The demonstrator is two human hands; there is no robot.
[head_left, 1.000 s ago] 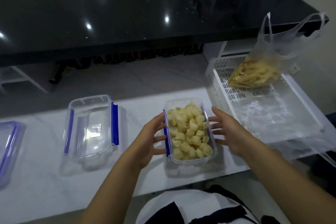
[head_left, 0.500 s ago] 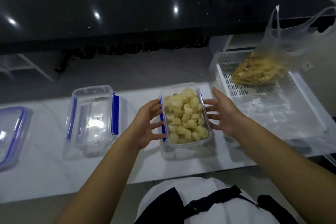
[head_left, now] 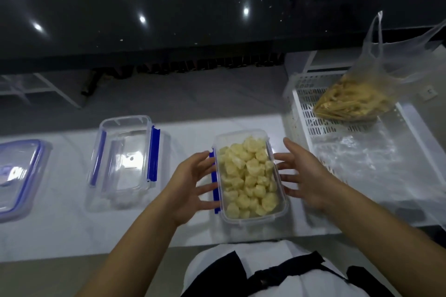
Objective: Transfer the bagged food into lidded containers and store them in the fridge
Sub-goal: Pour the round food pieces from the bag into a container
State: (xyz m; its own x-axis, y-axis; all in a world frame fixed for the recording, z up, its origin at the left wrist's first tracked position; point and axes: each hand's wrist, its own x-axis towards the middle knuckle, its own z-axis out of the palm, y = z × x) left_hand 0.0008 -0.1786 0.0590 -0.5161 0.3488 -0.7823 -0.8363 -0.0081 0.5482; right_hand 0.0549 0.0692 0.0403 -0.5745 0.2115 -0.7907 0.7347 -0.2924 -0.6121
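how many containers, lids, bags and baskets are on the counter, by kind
Container filled with pale food pieces: 1
Empty clear container with blue clips: 1
Blue-rimmed lid, partly out of frame at left: 1
Plastic bag holding yellow food: 1
White slotted basket: 1
Total: 5

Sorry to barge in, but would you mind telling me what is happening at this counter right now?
A person is packing food into clip-lock containers. Both hands, left hand and right hand, are spread open against the long sides of the filled container of pale food pieces on the white counter; its lid looks on, with a blue clip by the left fingers. An empty container waits to its left. A plastic bag of yellowish food lies in the white basket, not yet emptied.
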